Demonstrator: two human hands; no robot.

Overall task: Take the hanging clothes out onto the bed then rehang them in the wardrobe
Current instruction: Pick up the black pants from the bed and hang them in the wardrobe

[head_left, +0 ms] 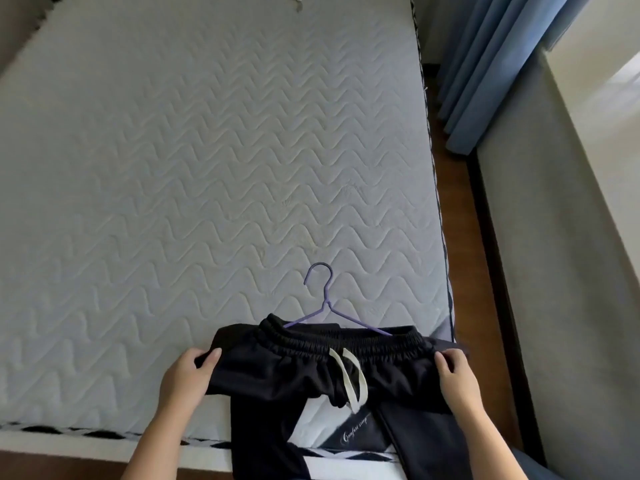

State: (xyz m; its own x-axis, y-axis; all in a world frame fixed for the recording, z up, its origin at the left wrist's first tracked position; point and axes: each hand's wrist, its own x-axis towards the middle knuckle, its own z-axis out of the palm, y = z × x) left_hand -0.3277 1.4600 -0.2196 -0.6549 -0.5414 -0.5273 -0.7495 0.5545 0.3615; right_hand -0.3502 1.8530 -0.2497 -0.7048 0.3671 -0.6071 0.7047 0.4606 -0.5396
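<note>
Black trousers [294, 379] with an elastic waistband and white drawstrings lie at the near right corner of the bed [194, 174], their legs hanging over the front edge. A purple wire hanger [323, 306] sticks out of the waistband, hook pointing away from me. My left hand [188, 375] grips the fabric at the left side of the waist. My right hand [453, 372] pinches the right side of the waist.
The bed is a bare quilted white mattress with a black-and-white patterned border. A strip of wooden floor [460, 216] runs along its right side. Blue curtains [485, 64] hang at the back right beside a pale wall [554, 237].
</note>
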